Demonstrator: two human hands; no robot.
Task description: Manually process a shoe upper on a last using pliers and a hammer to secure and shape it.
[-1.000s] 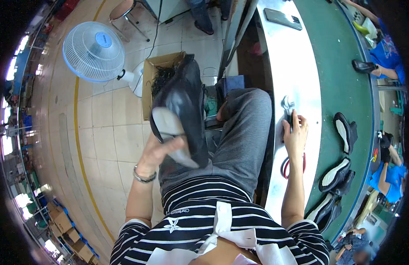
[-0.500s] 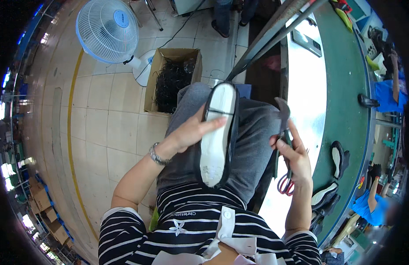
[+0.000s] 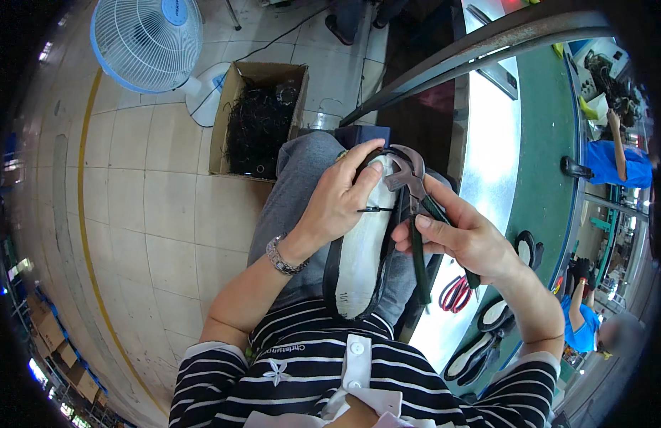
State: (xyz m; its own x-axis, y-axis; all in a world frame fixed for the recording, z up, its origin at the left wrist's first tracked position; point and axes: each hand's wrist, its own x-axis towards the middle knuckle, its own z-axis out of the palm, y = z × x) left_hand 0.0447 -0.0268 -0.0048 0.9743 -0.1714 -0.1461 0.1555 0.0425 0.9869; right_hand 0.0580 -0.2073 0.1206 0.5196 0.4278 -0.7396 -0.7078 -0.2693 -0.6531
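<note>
Across my lap lies a black shoe upper [image 3: 359, 267], underside up, its long white bottom showing a dark line across it. My left hand [image 3: 337, 196] grips it at the far end, thumb on the white bottom and fingers round the black edge. My right hand [image 3: 466, 232] is closed on pincers [image 3: 409, 171] with dark green handles. Their metal jaws are at the shoe's far right edge, close to my left fingertips. I cannot tell whether the jaws pinch the black material.
Red-handled scissors [image 3: 455, 294] lie on the shiny metal table [image 3: 487, 150] at my right. Several shoes [image 3: 496, 314] rest along the green belt [image 3: 541, 153]. A metal bar [image 3: 480, 50] slants across the front. Beyond my left knee stand a carton of black scraps [image 3: 222, 153] and a fan [image 3: 141, 43].
The pincers have come left from over the table to the shoe's far end. My left hand has shifted from the shoe's middle up to that end.
</note>
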